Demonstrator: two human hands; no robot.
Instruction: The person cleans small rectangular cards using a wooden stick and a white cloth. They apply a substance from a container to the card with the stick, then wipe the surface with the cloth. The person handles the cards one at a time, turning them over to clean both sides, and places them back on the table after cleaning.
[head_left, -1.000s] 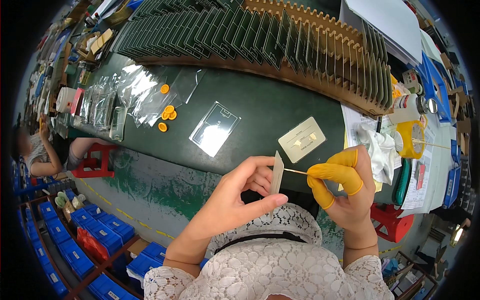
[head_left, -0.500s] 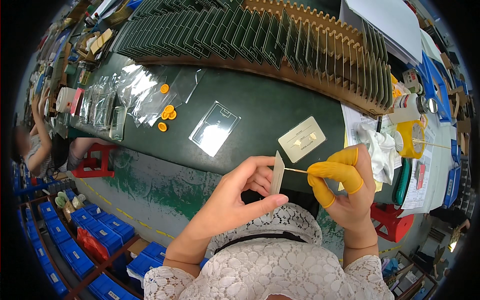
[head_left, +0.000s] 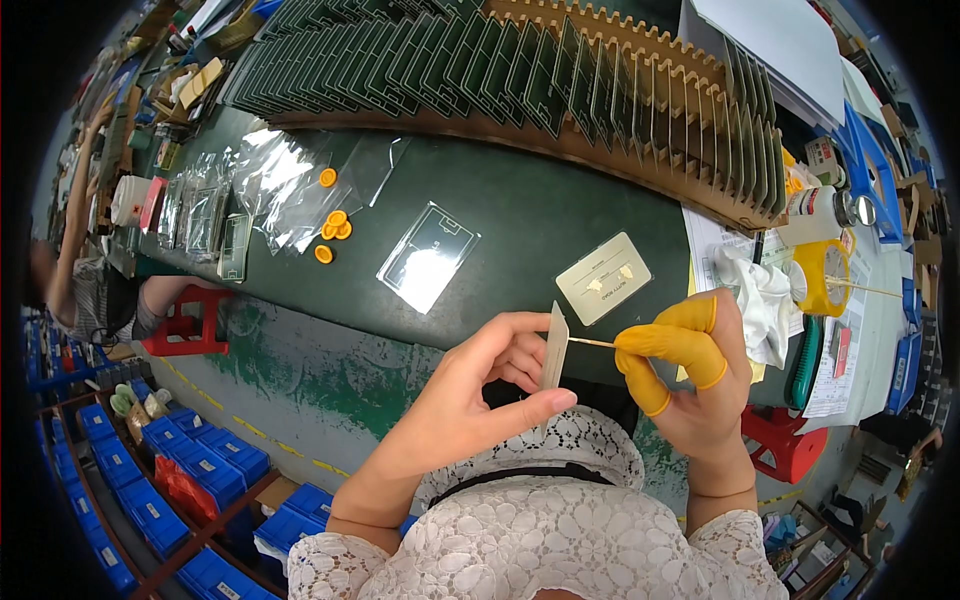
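My left hand point(head_left: 490, 385) grips a thin cream card point(head_left: 554, 350) by its edges, tilted so that it shows nearly edge-on. With yellow finger cots on several fingers, my right hand point(head_left: 690, 375) pinches a thin wooden stick point(head_left: 592, 343). The stick's tip meets the upper part of the card's face; what it does to the surface is too small to make out. Just beyond my hands, a cream card with dark edges point(head_left: 604, 279) lies flat on the green tabletop. Farther left on the table lies a dark green card with white lines point(head_left: 430, 257).
A long brown slotted rack point(head_left: 640, 165) at the back holds many upright green cards. Loose yellow finger cots point(head_left: 337, 224) and clear plastic bags point(head_left: 290, 190) lie left. At right are crumpled white tissue point(head_left: 755, 300), yellow tape point(head_left: 825, 278) and a bottle point(head_left: 815, 215). Another person point(head_left: 75, 270) sits far left.
My hands, the card and the stick hold almost the same position. At the far left, the other person's arm has been raised higher.
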